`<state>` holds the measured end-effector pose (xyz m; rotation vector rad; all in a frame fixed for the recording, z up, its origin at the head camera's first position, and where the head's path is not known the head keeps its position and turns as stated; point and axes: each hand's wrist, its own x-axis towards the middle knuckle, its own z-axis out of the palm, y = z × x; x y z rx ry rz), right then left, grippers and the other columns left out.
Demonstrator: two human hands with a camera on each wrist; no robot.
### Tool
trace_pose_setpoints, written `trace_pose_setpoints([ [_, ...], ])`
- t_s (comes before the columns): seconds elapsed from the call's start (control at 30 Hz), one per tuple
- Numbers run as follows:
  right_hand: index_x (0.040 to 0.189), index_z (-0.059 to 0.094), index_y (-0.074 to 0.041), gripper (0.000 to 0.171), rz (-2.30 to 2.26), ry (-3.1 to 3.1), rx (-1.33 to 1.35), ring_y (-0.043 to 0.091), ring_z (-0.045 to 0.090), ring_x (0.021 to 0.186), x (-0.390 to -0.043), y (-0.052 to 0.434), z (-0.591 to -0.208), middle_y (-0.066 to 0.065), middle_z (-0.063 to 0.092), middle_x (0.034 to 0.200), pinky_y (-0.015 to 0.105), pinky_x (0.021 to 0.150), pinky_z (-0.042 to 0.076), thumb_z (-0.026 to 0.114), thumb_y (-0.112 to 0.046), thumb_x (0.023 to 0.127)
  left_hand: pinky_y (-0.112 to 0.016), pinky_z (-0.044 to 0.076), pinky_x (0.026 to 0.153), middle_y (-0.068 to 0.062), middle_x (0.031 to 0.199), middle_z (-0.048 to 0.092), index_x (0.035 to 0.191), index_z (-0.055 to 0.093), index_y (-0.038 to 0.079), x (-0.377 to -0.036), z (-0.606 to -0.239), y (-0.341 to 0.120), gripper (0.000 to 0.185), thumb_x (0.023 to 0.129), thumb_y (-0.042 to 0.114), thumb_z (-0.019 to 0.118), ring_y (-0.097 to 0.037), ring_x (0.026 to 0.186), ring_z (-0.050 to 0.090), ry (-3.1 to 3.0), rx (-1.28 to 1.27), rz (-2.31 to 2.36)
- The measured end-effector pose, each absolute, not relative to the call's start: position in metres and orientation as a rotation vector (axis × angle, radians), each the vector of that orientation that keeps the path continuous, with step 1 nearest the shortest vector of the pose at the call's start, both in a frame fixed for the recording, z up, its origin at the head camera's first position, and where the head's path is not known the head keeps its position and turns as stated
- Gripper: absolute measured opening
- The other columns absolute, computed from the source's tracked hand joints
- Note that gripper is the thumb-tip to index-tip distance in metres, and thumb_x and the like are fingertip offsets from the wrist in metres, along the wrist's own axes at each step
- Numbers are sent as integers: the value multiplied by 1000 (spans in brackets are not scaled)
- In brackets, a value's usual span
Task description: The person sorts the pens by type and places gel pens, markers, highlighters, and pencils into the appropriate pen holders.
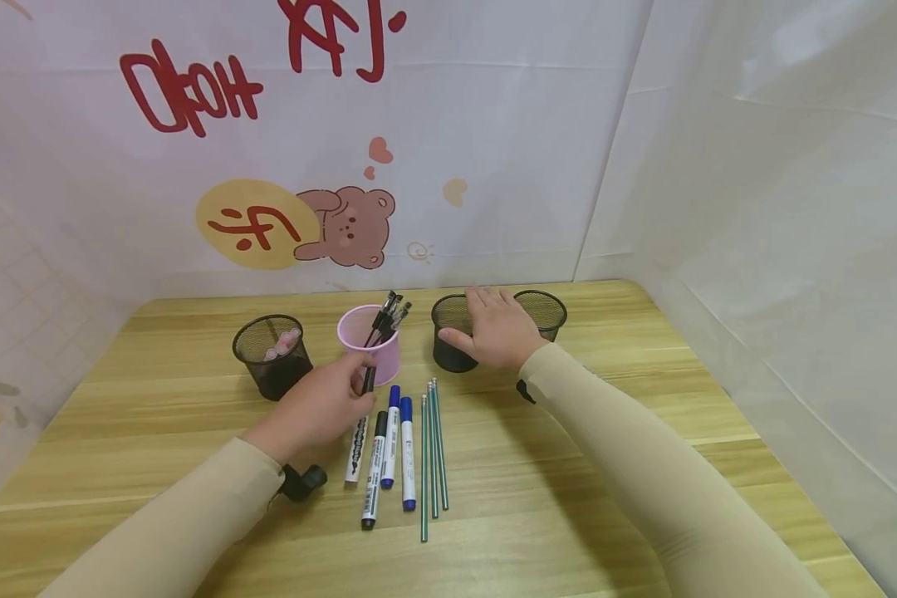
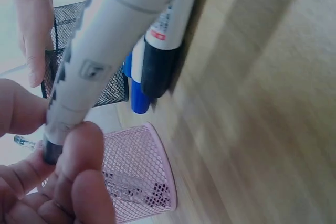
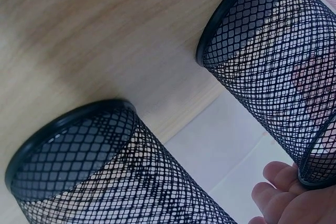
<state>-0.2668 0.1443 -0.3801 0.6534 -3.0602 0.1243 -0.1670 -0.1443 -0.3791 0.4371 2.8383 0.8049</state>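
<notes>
My left hand (image 1: 321, 407) pinches a white marker (image 2: 105, 40) with a black pattern and black cap, near its capped end. The cap end is close in front of a pink mesh pen cup (image 1: 389, 361), which holds several clear pens with black caps (image 1: 390, 316). My right hand (image 1: 501, 332) lies over the rim of a black mesh cup (image 1: 452, 357), fingers stretched out and thumb at the front. In the right wrist view, its fingertips show at the rim of that cup (image 3: 262, 51). Beside the left hand lie a black-capped marker (image 1: 374, 477) and two blue-capped markers (image 1: 390, 440).
Right of the markers lie three green pencils (image 1: 433, 457). Another black mesh cup (image 1: 549, 314) stands right of my right hand. At the left, a black mesh cup (image 1: 272, 374) contains pink items (image 1: 284, 340). A printed white sheet (image 1: 493, 149) hangs behind the wooden table (image 1: 568, 515).
</notes>
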Motion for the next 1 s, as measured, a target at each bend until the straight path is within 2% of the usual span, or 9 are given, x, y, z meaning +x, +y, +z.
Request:
trace_pose_setpoints([
  [0.17,165,25,0,100,127,-3058,653,34,27,161,-267,144,-380,17,32,171,53,134,14,35,-76,102,-32,50,74,-4,101,65,142,55,8,-168,-374,-142,49,97,21,69,-17,83,59,2845,435,909],
  [0.3,165,25,0,100,121,-3050,660,34,28,161,-267,145,-381,17,33,171,53,134,15,35,-76,102,-33,52,76,-5,102,67,142,55,8,-169,-372,-141,48,98,20,68,-17,83,61,2860,449,1013],
  [0.57,165,25,-1,99,133,-3056,658,33,28,161,-267,146,-381,16,32,171,52,134,15,35,-77,102,-34,57,83,-9,108,68,141,54,10,-171,-367,-137,45,98,16,68,-20,93,67,2812,416,1311],
  [0.73,165,25,-1,100,128,-3059,658,33,28,161,-267,146,-380,16,32,171,52,134,15,35,-77,102,-30,58,75,-11,108,66,141,50,10,-173,-365,-134,44,100,14,68,-23,89,67,2761,394,1460],
  [0.87,165,26,0,99,134,-3053,664,33,28,161,-267,145,-380,16,33,171,53,134,16,35,-76,102,-26,60,74,-13,111,66,145,46,9,-174,-363,-130,49,102,14,67,-24,95,71,2709,379,1587],
  [1.0,165,26,-1,99,137,-3051,665,33,28,161,-267,145,-380,16,33,171,53,134,15,35,-76,102,-26,58,71,-13,114,65,147,44,12,-174,-361,-127,51,103,19,68,-24,97,74,2699,319,1664],
])
